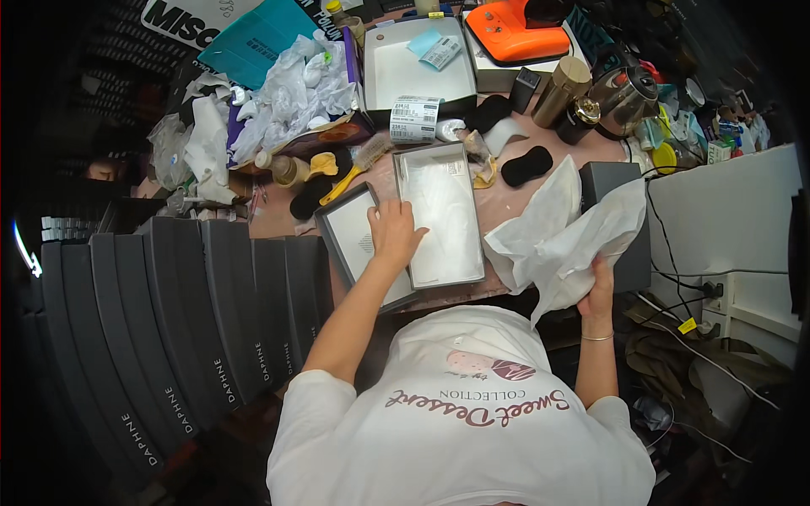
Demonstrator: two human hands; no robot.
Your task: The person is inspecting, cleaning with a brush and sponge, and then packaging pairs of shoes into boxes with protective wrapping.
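An open grey shoe box (483, 253) with a white inside lies in front of me; something pale and thin covers its bottom. Its grey lid (341, 244) sits tilted against its left side, white inner face up. My left hand (393, 236) rests across the edge where lid and box meet, fingers spread and thumb over the box's inside. On the right, my right hand (597, 288) grips crumpled white tissue paper (553, 240), which hangs in folds beside the box. Whether the paper wraps anything cannot be seen.
Grey shoe boxes (177, 329) stand in a row at left. Behind are a yellow-handled brush (342, 184), a black insole-shaped pad (526, 166), a label roll (413, 119), a shallow tray (380, 76), plastic bags (295, 93), an orange device (519, 34), and a glass kettle (626, 97).
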